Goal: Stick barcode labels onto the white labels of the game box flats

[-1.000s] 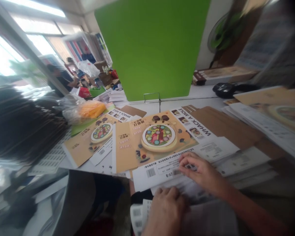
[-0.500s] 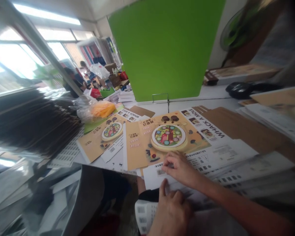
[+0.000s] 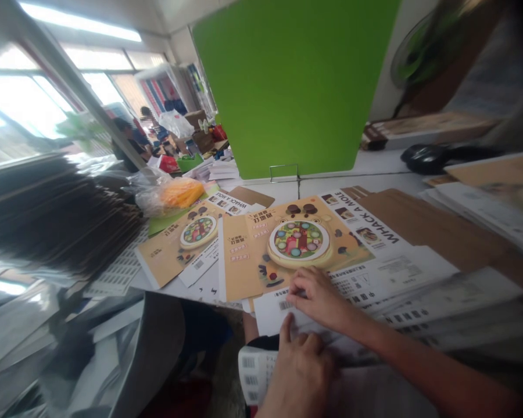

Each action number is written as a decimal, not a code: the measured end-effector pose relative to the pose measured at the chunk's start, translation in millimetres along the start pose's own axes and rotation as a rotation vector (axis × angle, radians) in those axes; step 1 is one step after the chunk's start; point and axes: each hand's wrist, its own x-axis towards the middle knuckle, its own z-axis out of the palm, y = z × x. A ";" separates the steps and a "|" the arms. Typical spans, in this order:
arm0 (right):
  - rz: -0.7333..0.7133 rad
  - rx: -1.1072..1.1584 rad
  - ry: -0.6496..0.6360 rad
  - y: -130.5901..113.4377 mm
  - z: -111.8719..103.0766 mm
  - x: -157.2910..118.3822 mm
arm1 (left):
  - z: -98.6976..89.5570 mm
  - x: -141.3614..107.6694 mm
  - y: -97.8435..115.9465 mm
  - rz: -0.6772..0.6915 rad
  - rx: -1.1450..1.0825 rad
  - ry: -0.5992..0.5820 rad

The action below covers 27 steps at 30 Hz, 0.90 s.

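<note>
A flat printed game box sheet [image 3: 244, 278] lies on the table, with a round colourful picture and a white flap bearing a barcode label [image 3: 284, 305]. My right hand [image 3: 316, 296] rests on this flap, its thumb and forefinger curled close together at the label; anything between them is too small to see. Just below, my left hand [image 3: 303, 366] has its forefinger stretched to the flap beside the label and its other fingers folded. A white sheet of barcode stickers [image 3: 250, 380] sticks out from under my left hand, which seems to hold it.
A second printed sheet [image 3: 157, 258] lies to the left, near an orange item in clear plastic [image 3: 181, 193]. A green board [image 3: 296, 87] stands behind. Dark stacked sheets [image 3: 47, 220] are at the left, more cardboard [image 3: 436, 226] at the right. People are in the background.
My left hand has shifted slightly left and up, with the sticker sheet. My right hand stays in nearly the same place at the label.
</note>
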 end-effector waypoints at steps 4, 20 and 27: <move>-0.009 -0.012 0.011 0.9 1.4 -0.3 | -0.4 1.3 -1.3 -0.002 -0.004 -0.032; -0.055 -0.104 0.042 5.2 8.8 -3.8 | 2.9 5.3 -2.6 -0.090 -0.053 -0.175; -0.008 -0.194 0.076 2.4 11.0 -5.7 | -20.3 17.8 -5.2 -0.101 -0.097 -0.366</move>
